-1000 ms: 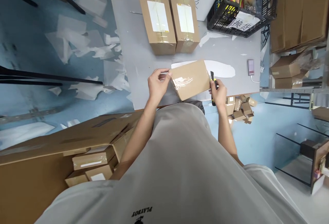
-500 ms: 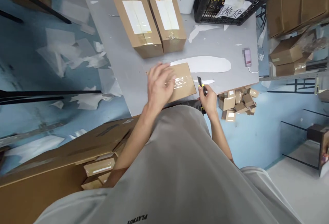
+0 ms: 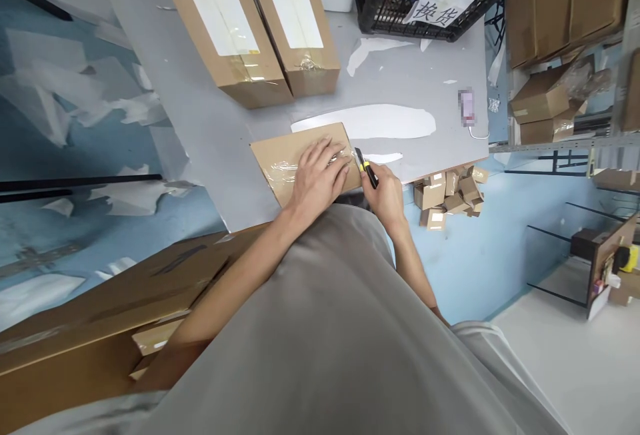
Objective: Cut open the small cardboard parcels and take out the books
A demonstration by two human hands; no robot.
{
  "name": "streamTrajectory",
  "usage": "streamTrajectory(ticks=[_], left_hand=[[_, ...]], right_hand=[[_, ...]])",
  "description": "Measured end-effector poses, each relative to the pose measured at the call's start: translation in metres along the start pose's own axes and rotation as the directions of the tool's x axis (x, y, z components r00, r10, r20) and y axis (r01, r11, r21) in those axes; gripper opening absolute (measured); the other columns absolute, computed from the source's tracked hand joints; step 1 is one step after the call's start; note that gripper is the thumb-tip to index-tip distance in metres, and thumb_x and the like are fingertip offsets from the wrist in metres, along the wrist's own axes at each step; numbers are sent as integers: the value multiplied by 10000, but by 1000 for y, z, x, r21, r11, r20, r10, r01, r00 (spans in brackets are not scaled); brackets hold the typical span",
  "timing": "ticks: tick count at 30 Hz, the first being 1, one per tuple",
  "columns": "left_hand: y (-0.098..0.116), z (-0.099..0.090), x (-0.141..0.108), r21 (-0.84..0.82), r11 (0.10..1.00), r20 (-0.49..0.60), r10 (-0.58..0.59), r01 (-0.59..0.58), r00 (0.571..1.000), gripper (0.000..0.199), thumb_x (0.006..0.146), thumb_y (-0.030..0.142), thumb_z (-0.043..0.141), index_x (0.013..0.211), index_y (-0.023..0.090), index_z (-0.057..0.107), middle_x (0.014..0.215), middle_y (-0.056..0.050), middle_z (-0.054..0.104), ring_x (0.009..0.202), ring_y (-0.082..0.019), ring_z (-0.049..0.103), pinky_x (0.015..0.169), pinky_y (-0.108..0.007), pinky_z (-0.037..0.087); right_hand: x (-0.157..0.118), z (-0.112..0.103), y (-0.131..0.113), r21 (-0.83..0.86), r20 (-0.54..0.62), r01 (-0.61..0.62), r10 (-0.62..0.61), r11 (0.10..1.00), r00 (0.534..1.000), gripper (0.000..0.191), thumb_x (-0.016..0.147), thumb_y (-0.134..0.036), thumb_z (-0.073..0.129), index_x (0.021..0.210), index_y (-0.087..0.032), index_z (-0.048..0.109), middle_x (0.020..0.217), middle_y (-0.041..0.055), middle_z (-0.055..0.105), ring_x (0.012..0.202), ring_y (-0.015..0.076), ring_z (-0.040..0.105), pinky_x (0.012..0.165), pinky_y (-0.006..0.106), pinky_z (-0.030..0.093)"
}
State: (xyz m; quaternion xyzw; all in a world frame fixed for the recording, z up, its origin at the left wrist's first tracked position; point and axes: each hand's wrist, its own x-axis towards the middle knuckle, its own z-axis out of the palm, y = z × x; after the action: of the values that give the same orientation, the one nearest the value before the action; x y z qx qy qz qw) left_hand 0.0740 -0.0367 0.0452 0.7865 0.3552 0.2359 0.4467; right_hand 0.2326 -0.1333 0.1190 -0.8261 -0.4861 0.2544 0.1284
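A taped brown cardboard box (image 3: 279, 167) lies near the front edge of the grey table (image 3: 200, 115). My left hand (image 3: 319, 172) rests on top of it, palm down with the fingers stretched over the clear tape. In my right hand (image 3: 385, 196) is a black and yellow utility knife (image 3: 367, 168), gripped by its handle. The blade points up and to the left, at the box's right edge; whether it touches the tape I cannot tell. Behind the box lies a long strip of white paper (image 3: 385, 120).
Two larger taped boxes, one at the left (image 3: 240, 68) and one beside it (image 3: 313, 78), stand at the back. A black crate (image 3: 385, 12) holds books. A pixelated phone-like object (image 3: 467, 107) lies at the right. Small boxes (image 3: 435, 194) are heaped on the floor; a big carton (image 3: 165, 282) stands at lower left.
My left hand has come down flat onto the box and towards its right side. My right hand has brought the knife up to the box's right edge. The whole view has shifted.
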Motion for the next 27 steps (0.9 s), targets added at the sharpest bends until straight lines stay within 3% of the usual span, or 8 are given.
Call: streamTrajectory(ticks=[5, 10, 17, 23, 27], left_hand=[[0, 1, 0, -21, 1000, -5, -18, 18, 1000, 340, 1134, 545, 565, 1299, 366, 802, 1541, -76, 752, 1687, -387, 500, 1438, -716, 304], [-2, 1, -1, -31, 999, -6, -11, 11, 1000, 297, 1125, 505, 605, 1298, 365, 803, 1577, -73, 738, 1690, -387, 498, 1446, -708, 289], [-5, 1, -3, 99, 993, 20, 64, -66, 998, 378, 1184, 438, 487, 1386, 291, 771, 1623, -109, 712, 1693, -365, 497, 1434, -703, 323], [-8, 2, -4, 109, 990, 27, 84, -86, 996, 377, 1183, 419, 498, 1434, 304, 754, 1642, -102, 704, 1706, -362, 486, 1438, -702, 323], [-10, 3, -5, 118, 989, 32, 87, -91, 996, 387, 1193, 428, 484, 1442, 294, 749, 1655, -105, 698, 1708, -360, 486, 1441, -696, 324]], right_hand=[[9, -4, -9, -54, 67, -4, 8, 999, 998, 338, 1188, -241, 536, 1451, -194, 742, 1308, 151, 804, 1227, 292, 761, 1098, 365, 562], [12, -5, -17, -95, 97, -24, 33, 995, 995, 337, 1181, -213, 546, 1456, -199, 740, 1309, 138, 814, 1242, 284, 767, 1112, 360, 563], [10, -4, -24, -154, 106, -56, 72, 987, 992, 354, 1202, -227, 479, 1451, -176, 726, 1323, 150, 823, 1214, 291, 784, 1094, 377, 581], [5, -15, -39, -282, 183, -56, 111, 958, 977, 455, 1205, -226, 448, 1614, -154, 632, 1418, 174, 787, 1255, 306, 781, 1089, 377, 581], [16, -23, -53, -337, 234, -70, 155, 939, 960, 437, 1218, -236, 413, 1570, -145, 655, 1399, 177, 799, 1254, 312, 777, 1076, 378, 572]])
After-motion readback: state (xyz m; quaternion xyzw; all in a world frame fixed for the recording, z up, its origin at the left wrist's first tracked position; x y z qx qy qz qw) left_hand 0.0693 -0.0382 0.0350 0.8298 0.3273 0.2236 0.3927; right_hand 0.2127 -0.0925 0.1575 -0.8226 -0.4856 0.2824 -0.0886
